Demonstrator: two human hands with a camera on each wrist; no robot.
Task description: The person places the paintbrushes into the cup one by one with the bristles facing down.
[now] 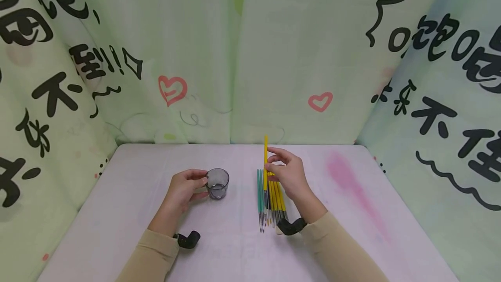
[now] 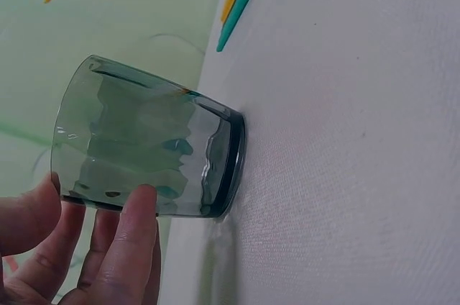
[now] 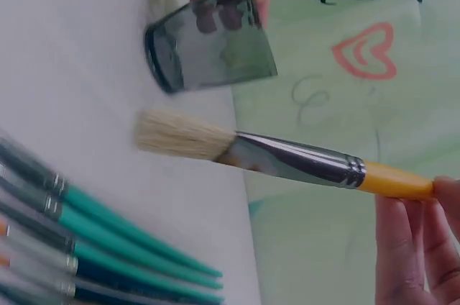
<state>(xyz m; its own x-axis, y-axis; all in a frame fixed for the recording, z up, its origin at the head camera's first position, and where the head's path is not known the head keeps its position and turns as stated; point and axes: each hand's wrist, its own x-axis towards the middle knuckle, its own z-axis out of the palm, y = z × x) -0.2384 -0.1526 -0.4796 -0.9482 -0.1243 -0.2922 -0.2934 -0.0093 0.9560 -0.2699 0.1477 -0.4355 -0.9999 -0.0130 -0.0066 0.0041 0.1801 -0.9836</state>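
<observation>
A smoky grey, clear glass cup [image 1: 217,184] stands upright on the table at left of centre. My left hand [image 1: 187,188] holds it from the left, thumb by the rim and fingers along the side [image 2: 136,237]. In my right hand [image 1: 288,173], thumb and fingers pinch the yellow handle of a paintbrush [image 1: 265,156]. Its broad pale bristles [image 3: 183,134] and silver ferrule [image 3: 295,159] show in the right wrist view, bristle end toward the table. Beneath that hand lies a row of paintbrushes, with teal handles [image 1: 260,186] at the left and yellow handles [image 1: 279,197] at the right.
The table [image 1: 235,247] has a pale cover with a pink smear [image 1: 352,186] at the right. Patterned curtains [image 1: 274,55] with black lettering and hearts hang behind and on both sides. Each wrist wears a black camera mount [image 1: 188,240].
</observation>
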